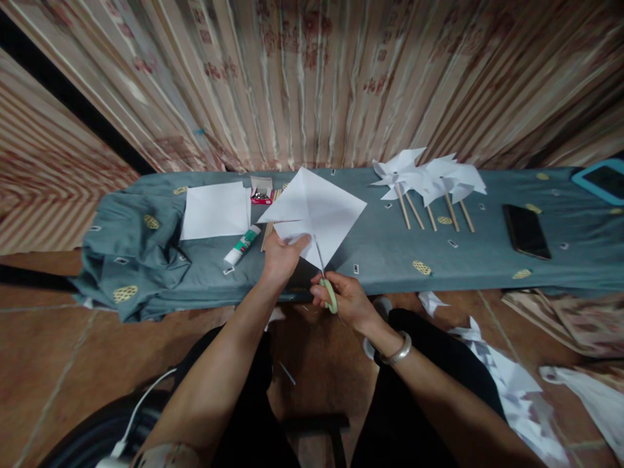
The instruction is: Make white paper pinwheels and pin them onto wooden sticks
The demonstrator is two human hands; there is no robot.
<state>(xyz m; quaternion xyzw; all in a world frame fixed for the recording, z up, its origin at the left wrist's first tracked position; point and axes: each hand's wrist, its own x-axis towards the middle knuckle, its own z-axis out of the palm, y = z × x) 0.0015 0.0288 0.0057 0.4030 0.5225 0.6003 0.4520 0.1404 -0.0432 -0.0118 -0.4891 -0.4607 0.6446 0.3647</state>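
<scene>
White paper, a creased square sheet (316,208), is held tilted on one corner above the near edge of a low bench covered with grey-green cloth (390,250). The left hand (283,255) is closed on the sheet's lower left part, thumb on top. The right hand (344,299) is closed around the green handle of a pair of scissors (325,276), whose thin blades point up into the sheet's lower corner along a crease.

Just left of the sheet on the cloth lie a glue tube (242,245), a few wooden sticks (270,227), a small red box of pins (262,194) and a flat stack of white paper (215,210). To the right, well apart from the sheet, finished paper pinwheels on sticks (429,182) lie in a row, then a dark phone (526,231) and, at the far right edge, a tablet in a blue case (602,181). Paper scraps (497,364) lie on the tiled floor beside the person's right knee. A striped curtain (312,78) hangs behind the bench.
</scene>
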